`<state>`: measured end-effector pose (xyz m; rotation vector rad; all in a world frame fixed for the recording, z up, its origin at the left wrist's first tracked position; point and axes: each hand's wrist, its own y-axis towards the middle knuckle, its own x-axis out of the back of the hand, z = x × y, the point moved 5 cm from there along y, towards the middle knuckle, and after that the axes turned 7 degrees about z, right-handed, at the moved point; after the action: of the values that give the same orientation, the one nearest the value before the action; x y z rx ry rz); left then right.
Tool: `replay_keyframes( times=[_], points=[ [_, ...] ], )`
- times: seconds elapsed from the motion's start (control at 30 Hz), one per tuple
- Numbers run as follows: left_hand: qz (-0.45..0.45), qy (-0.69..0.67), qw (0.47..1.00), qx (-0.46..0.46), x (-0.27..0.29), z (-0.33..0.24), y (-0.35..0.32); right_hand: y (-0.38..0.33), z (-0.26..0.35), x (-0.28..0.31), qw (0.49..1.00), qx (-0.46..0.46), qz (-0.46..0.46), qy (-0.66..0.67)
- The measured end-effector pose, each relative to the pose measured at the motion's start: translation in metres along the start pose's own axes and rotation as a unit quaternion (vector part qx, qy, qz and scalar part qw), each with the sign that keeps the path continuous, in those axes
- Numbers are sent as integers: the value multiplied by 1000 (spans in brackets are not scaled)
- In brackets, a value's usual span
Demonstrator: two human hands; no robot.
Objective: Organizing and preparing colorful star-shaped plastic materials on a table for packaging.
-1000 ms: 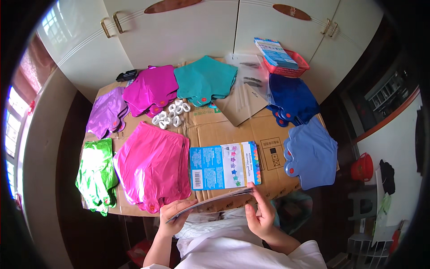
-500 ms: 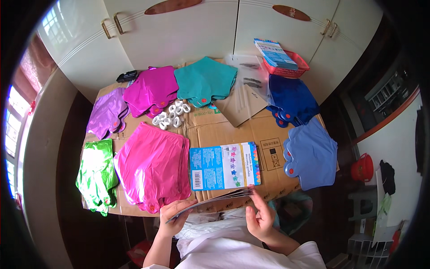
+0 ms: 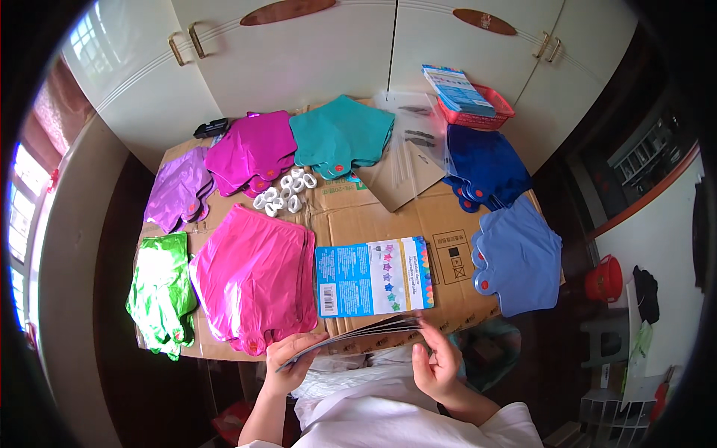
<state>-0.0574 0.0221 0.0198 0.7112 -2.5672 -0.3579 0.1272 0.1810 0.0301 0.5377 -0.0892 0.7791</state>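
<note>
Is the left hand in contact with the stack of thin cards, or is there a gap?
Touching. The head view shows the left hand closed on the left end of the stack of thin cards, without visible gap.

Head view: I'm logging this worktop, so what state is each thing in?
Held cards: tilted, parted at the right end
Left hand: closed on them
Right hand: open, index finger at their end
Printed card: lying flat
Foil stacks: flat, the green one crumpled
White rings: loosely heaped
Clear plastic: lying flat
Blue packages: tilted on the red basket
Cabinet doors: shut
</note>
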Motion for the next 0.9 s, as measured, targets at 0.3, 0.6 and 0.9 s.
replay_keyframes(
  times=[0.3, 0.6, 0.9],
  points=[
    [0, 5, 1000, -6, 0, -2, 1, 8, 8, 5, 998, 6, 15, -69],
    [5, -3, 1000, 4, 0, -2, 1, 5, 5, 4, 999, 2, 16, -50],
    [-6, -3, 1000, 0, 0, 0, 0, 6, 10, 3, 991, 86, -17, -96]
  ],
)
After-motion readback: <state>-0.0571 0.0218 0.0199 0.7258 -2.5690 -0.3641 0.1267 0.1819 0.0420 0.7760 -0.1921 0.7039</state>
